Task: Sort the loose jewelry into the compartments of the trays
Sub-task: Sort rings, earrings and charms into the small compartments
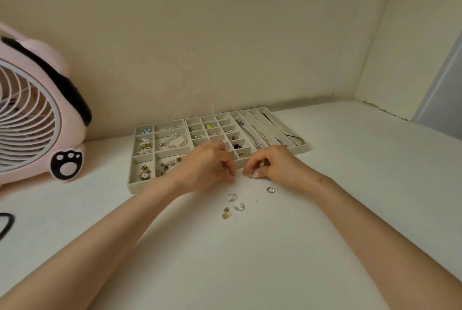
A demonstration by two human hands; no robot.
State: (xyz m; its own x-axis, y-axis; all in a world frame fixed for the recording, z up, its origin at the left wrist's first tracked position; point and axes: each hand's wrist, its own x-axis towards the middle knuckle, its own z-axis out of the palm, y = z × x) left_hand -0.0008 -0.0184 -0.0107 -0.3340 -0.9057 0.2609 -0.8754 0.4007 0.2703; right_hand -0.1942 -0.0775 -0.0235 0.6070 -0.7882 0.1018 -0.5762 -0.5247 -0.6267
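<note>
Three grey trays stand side by side at the wall: a left tray with brooches and bead bracelets, a middle tray of small square cells, and a right tray with chains in long slots. My left hand hovers over the front of the middle tray, fingers curled with the tips pointing down at the table. My right hand pinches a small pale earring just in front of the trays. Several loose earrings and a silver ring lie on the table below the hands.
A pink paw-print desk fan stands at the left, close to the left tray. A black cable loops at the left edge. The white table runs to a wall behind and a corner at the right.
</note>
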